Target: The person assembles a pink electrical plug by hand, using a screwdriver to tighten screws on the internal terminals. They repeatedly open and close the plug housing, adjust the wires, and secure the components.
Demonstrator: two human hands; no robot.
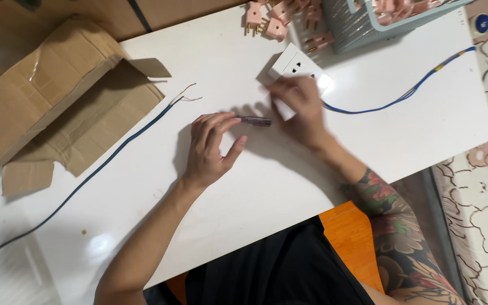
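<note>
Socket (296,66), light rigid plastic near the worktop's (244,186) far edge, pinned flat under my right hand (300,107); left fingers (221,121) pinch the thin stiff tool (257,121).

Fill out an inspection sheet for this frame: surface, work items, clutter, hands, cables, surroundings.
Surface: white table, glossy.
Work items: white socket plate under the right hand; small dark tool at the left fingertips.
Clutter: open cardboard box at left; pink plugs beside a mesh basket.
Hands: left hand pinching the tool; right hand pressing on the plate.
Cables: dark cable with bared ends; blue cable running to the plate.
Surroundings: patterned cloth at right; orange seat.
</note>
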